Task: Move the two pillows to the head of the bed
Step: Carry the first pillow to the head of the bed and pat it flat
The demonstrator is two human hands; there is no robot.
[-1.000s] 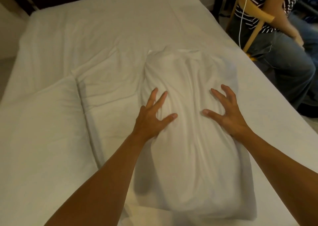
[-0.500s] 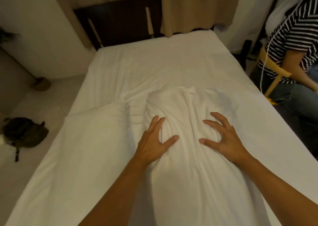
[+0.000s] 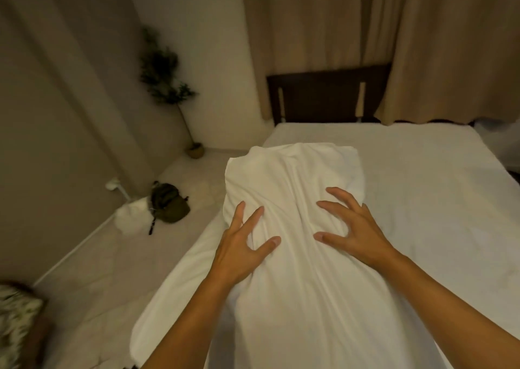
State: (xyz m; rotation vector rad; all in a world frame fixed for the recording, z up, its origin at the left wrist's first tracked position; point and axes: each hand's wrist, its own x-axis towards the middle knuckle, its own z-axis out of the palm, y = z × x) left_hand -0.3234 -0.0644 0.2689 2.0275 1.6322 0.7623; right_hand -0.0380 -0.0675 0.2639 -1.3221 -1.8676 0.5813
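- L hand (image 3: 239, 252) & R hand (image 3: 355, 235): fingers spread, each grip dug into white pillow (image 3: 295, 256)
- pillow lengthwise on bed (image 3: 422, 200); far end short of headboard (image 3: 323, 95)

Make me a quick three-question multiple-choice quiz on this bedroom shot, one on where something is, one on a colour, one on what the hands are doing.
1. Where is the backpack?
A. on the bed
B. on the floor left of the bed
C. on the headboard

2. What colour is the pillow?
A. white
B. blue
C. striped

3. How do the hands meet the pillow?
A. both off it
B. only one on it
C. both on it, fingers spread

Answers: 1 B, it lies on the floor beside the bed. 2 A, its cover is plain white. 3 C, the left hand and right hand both press into the cloth.
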